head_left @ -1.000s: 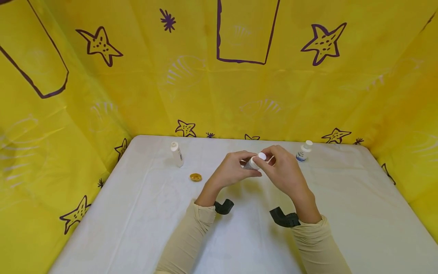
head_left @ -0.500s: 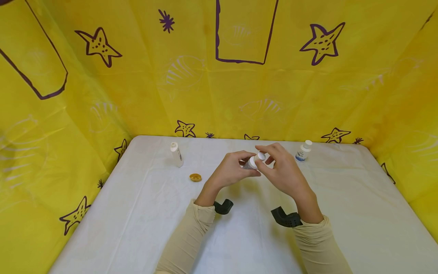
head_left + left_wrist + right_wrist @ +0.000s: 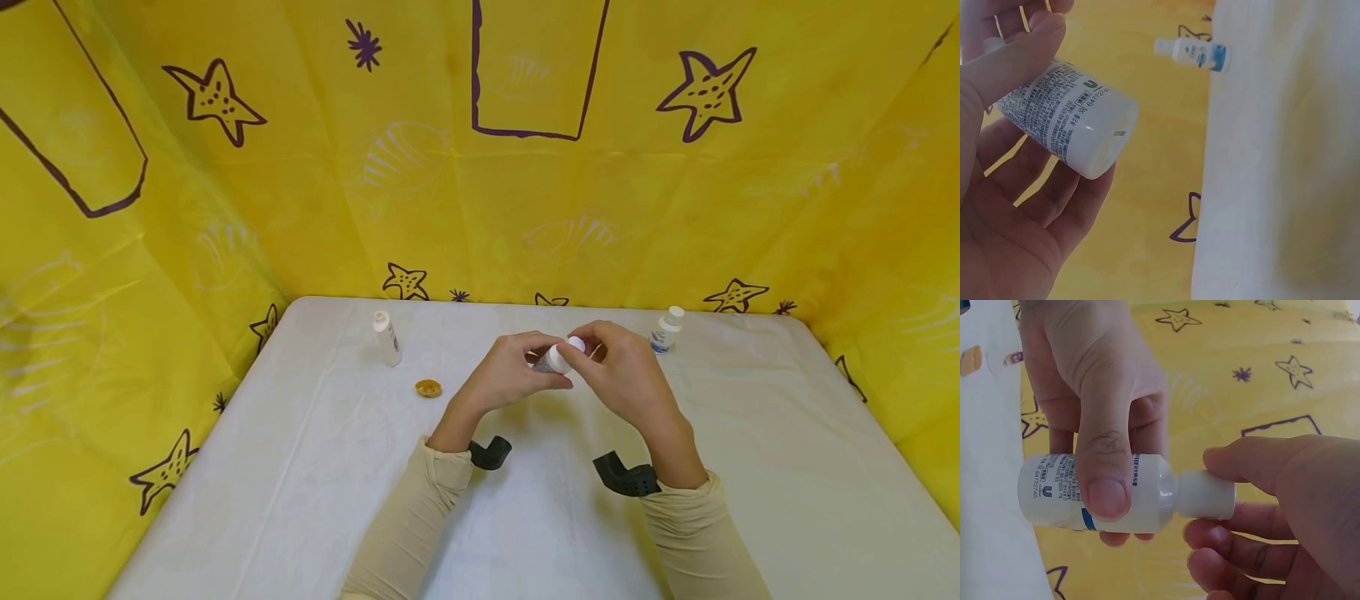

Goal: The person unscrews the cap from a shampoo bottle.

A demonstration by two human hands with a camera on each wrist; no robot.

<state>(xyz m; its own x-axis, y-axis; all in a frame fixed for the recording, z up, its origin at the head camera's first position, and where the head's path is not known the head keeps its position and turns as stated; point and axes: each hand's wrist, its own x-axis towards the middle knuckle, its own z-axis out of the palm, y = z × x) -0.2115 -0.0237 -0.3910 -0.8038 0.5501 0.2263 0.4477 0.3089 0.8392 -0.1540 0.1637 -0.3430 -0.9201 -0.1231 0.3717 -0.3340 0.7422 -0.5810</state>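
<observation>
Above the middle of the table, my left hand (image 3: 510, 371) grips a small white bottle (image 3: 1088, 134) printed with dark text. The bottle lies tilted, its base toward the left and its neck toward my right hand. In the right wrist view, the left thumb presses along its label. My right hand (image 3: 626, 371) pinches the white cap (image 3: 1209, 495) between thumb and fingers. The cap sits at the neck of the bottle; whether it is loose I cannot tell.
A slim white bottle (image 3: 387, 340) stands at the back left of the white-covered table (image 3: 300, 500). Near it lies a small orange-brown dish-like piece (image 3: 428, 388). Behind my right hand stands another white bottle with a blue label (image 3: 666, 330). Yellow patterned cloth (image 3: 465, 208) surrounds the table.
Half a second ago my right fingers were spread away from the top of the cap. Now they are closed around it again. The left hand and bottle have hardly moved.
</observation>
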